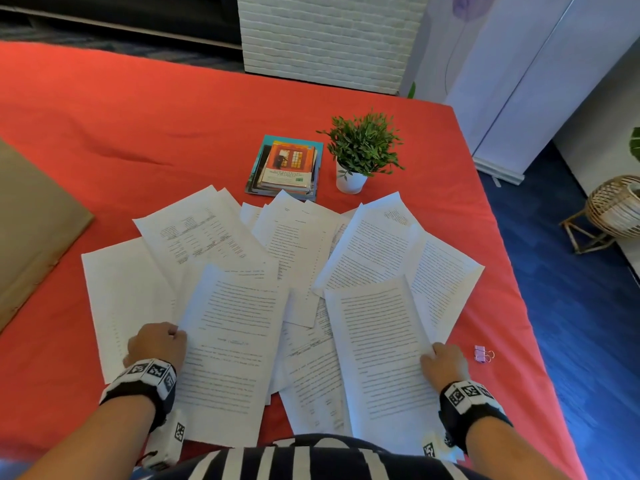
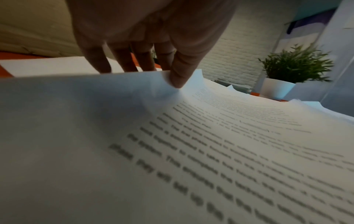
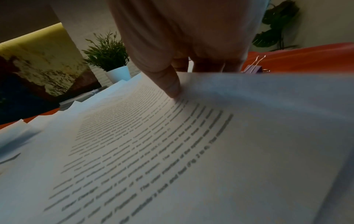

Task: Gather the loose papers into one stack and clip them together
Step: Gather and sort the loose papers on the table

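Pinched sheets (image 1: 228,344) (image 1: 384,351) lie lengthwise, away from person.

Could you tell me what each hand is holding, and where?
Left hand pinches a printed sheet by its left edge; right hand pinches another sheet by its right edge.

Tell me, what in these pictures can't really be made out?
- Printed words on the papers: too small in the head view, blurred in both wrist views.
- Left hand: in the left wrist view its fingers go behind the lifted sheet.
- Binder clip: half hidden by paper in the right wrist view.
- Right hand: fingertips hidden under the page edge in the head view.
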Demonstrator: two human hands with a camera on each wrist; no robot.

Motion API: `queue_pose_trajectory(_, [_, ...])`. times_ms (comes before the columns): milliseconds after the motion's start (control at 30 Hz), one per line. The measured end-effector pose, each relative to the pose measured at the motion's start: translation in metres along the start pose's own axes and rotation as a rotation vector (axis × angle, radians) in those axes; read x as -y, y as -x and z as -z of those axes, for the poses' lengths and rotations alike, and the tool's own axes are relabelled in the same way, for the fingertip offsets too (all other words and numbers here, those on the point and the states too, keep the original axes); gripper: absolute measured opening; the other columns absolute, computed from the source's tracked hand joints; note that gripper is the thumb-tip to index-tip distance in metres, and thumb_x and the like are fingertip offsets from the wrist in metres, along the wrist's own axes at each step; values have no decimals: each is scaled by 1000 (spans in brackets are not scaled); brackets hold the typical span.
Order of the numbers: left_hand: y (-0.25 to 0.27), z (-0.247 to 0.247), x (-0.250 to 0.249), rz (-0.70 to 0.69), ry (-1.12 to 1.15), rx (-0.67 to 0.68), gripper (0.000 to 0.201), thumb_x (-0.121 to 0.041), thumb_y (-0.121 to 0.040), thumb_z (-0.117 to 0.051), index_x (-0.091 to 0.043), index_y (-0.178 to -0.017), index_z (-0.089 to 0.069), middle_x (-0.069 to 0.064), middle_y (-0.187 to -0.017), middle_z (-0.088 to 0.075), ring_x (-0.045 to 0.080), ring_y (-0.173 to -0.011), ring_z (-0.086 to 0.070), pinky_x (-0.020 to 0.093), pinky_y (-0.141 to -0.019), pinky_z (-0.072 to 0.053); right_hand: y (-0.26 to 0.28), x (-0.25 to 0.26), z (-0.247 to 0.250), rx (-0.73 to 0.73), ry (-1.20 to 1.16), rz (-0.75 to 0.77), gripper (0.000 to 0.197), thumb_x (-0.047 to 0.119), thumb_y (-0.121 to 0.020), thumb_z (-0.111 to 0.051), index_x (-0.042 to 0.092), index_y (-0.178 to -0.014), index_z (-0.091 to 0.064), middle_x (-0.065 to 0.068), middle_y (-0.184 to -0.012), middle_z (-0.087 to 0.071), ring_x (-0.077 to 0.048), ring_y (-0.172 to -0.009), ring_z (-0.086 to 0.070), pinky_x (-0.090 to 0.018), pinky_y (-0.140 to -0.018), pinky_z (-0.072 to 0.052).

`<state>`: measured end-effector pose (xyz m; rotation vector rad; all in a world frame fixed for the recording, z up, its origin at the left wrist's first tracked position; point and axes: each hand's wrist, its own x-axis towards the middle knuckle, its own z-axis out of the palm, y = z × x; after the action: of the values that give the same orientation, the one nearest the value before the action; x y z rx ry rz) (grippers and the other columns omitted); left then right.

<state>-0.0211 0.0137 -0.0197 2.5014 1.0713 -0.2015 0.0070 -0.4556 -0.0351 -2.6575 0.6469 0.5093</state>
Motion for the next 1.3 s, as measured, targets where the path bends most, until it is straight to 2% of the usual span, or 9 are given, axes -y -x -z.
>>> queue_pose_trajectory(167, [11,13,-7,-122,190,-111,23,-15,-90,-55,-2,-103,-69,24,-107,-65,42,-99,-59,43,-86,-45,8,18,15,-226,-226,212,24,11,-88,-55,9,-65,-51,-11,-81,-57,-26,-70,-55,-37,-62,-46])
queue_pose_trajectory(267, [17,30,-11,-140,470,-180,28,-10,-90,-53,-8,-118,-54,13,-101,-58,31,-90,-55,40,-84,-41,13,34,38,-366,-495,341,8,6,-90,-57,13,-87,-53,-6,-91,-55,-23,-82,-53,-31,-71,-39])
queue_pose_trajectory(333, [15,40,-15,-68,638,-189,40,-11,-90,-53,-16,-129,-44,6,-100,-53,26,-89,-52,36,-81,-39,7,48,51,-364,-643,336,22,4,-90,-55,15,-109,-54,-2,-92,-55,-18,-81,-53,-29,-71,-41])
queue_pose_trajectory(433, [-2,48,-24,18,643,-175,23,-19,-91,-51,-12,-112,-56,8,-96,-53,29,-89,-53,35,-81,-39,-19,71,61,-331,-774,228,49,7,-90,-50,19,-136,-38,-4,-83,-52,-18,-75,-53,-28,-66,-39])
queue_pose_trajectory(567, [-33,45,-33,90,616,-31,27,-28,-92,-49,-3,-91,-58,23,-96,-61,34,-83,-56,35,-74,-42,-63,93,56,-223,-563,61,16,15,-92,-50,3,-82,-55,-14,-76,-54,-32,-80,-55,-34,-63,-36])
queue_pose_trajectory(767, [-61,39,-48,202,497,113,44,-28,-93,-44,4,-122,-55,28,-129,-54,44,-116,-52,44,-100,-41,-94,99,37,-54,-367,-117,35,21,-84,-54,2,-112,-62,-27,-116,-57,-37,-92,-56,-37,-82,-46])
queue_pose_trajectory(1000, [-72,25,-68,237,422,192,49,-17,-92,-52,7,-134,-41,26,-143,-42,41,-130,-41,39,-105,-32,-79,95,26,-111,-505,-64,8,10,-85,-55,5,-78,-54,-15,-80,-56,-32,-78,-54,-36,-71,-42])
queue_pose_trajectory(1133, [-77,16,-67,256,513,107,62,-12,-84,-61,1,-139,-35,24,-141,-45,40,-126,-46,40,-105,-35,-83,70,39,-259,-698,-139,52,5,-87,-54,11,-136,-39,-19,-113,-58,-35,-110,-56,-40,-96,-42])
queue_pose_trajectory(1300, [-63,13,-59,233,463,85,83,-22,-85,-63,-11,-150,-13,18,-151,-32,39,-136,-35,44,-112,-28,-105,30,44,-161,-380,-311,34,22,-79,-52,10,-110,-61,-22,-116,-56,-38,-96,-58,-34,-84,-47])
